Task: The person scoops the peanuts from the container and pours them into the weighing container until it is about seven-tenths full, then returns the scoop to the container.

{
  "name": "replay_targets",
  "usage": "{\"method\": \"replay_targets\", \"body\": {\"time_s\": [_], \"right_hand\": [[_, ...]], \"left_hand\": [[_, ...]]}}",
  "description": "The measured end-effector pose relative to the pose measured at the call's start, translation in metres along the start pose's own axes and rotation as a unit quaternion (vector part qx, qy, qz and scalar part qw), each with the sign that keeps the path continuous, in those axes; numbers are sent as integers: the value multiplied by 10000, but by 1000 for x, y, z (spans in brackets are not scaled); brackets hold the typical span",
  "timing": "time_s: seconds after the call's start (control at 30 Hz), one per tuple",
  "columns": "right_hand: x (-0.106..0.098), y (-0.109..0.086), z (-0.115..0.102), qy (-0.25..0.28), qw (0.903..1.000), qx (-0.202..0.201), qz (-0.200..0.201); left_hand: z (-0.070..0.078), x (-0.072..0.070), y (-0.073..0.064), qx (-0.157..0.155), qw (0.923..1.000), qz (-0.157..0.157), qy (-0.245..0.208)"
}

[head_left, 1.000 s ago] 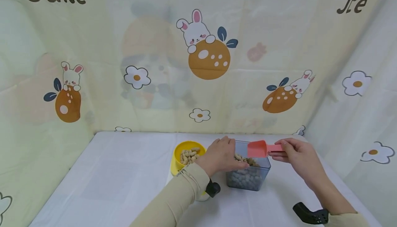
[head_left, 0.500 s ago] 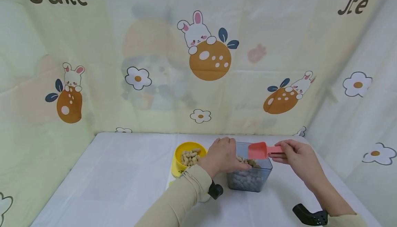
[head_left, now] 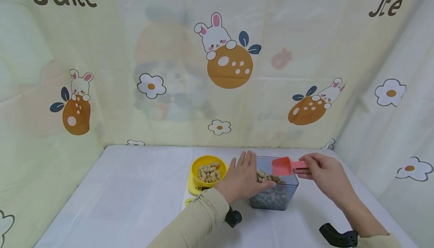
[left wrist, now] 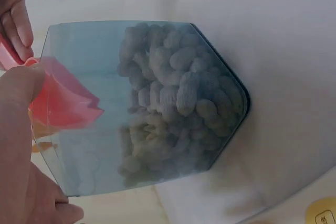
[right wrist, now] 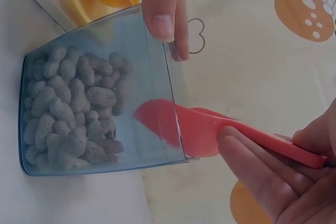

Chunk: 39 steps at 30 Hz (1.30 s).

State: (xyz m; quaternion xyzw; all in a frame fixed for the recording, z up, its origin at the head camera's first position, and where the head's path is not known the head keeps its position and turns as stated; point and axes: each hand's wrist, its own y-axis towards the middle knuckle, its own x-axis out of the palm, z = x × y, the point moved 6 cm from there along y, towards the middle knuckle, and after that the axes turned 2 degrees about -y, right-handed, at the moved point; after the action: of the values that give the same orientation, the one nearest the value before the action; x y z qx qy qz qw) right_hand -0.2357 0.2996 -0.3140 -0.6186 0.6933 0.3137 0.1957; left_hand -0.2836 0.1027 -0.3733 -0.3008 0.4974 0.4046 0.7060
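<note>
A clear bluish plastic box, partly filled with unshelled peanuts, stands on the table. My left hand lies at its left rim with fingers extended; the thumb reaches over the near rim. My right hand pinches the handle of a pink scoop at the box's right side. In the right wrist view the scoop's tip dips inside the box opening, above the peanuts. Left of the box, a yellow bowl holds more peanuts.
The bowl sits on a yellow and white base that looks like a kitchen scale, partly hidden by my left arm. White cloth covers the table. A printed curtain closes off the back and sides.
The left hand's fingers have straightened and spread, where they were bent over the box's rim before. The right hand and scoop have hardly moved.
</note>
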Motion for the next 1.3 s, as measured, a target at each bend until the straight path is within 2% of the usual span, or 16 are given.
{"method": "replay_targets", "body": {"time_s": [0.27, 0.47, 0.67, 0.87, 1.13, 1.3], "right_hand": [[4, -1, -14, -543, 9978, -380, 74], [9, 0, -23, -1009, 9928, -636, 118], [19, 1, -27, -1526, 9831, -1002, 138], [31, 4, -19, -1726, 9812, -851, -164], [36, 10, -13, -1570, 9849, -596, -431], [39, 12, -13, -1625, 9836, -533, -580]], "left_hand": [[6, -3, -5, 43, 9981, 148, 604], [5, -2, -5, -56, 9973, 191, 711], [5, 0, -4, -56, 9965, 271, 786], [6, 3, -3, -80, 9961, 273, 830], [5, 2, -2, -93, 9962, 311, 807], [5, 3, -2, -50, 9961, 317, 819]]}}
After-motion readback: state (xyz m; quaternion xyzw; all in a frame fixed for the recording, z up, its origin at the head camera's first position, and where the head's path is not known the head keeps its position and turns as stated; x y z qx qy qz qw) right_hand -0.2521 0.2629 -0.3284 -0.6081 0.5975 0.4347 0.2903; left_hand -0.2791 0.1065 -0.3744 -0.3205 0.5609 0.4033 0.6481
